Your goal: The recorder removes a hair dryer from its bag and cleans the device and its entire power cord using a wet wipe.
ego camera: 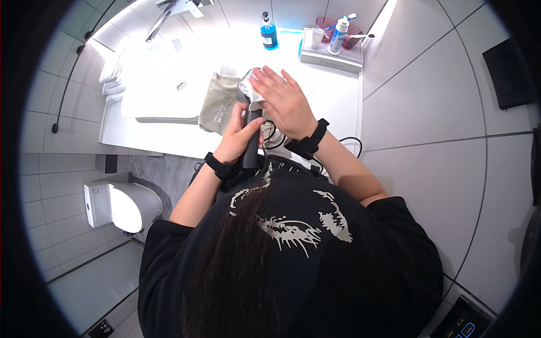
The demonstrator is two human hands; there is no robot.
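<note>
A dark grey hair dryer (251,145) is upright in my left hand (236,135), whose fingers and thumb wrap its handle. Over the dryer's head lies a white cloth or tissue (256,99), pressed by the flat fingers of my right hand (289,103). Beside the dryer, on the counter, lies a beige fabric pouch (217,103) with writing on it. The dryer's black cord (277,143) loops below my right hand, partly hidden by my wrist strap. Both wrists wear black straps.
A white basin (160,101) with a chrome faucet (162,19) is at the left, folded towels (113,82) beside it. Behind my hands stand a blue soap bottle (269,36) and a box (331,61) bearing tubes and tumblers with toothbrushes. A tiled wall bounds the right; a toilet (131,207) stands lower left.
</note>
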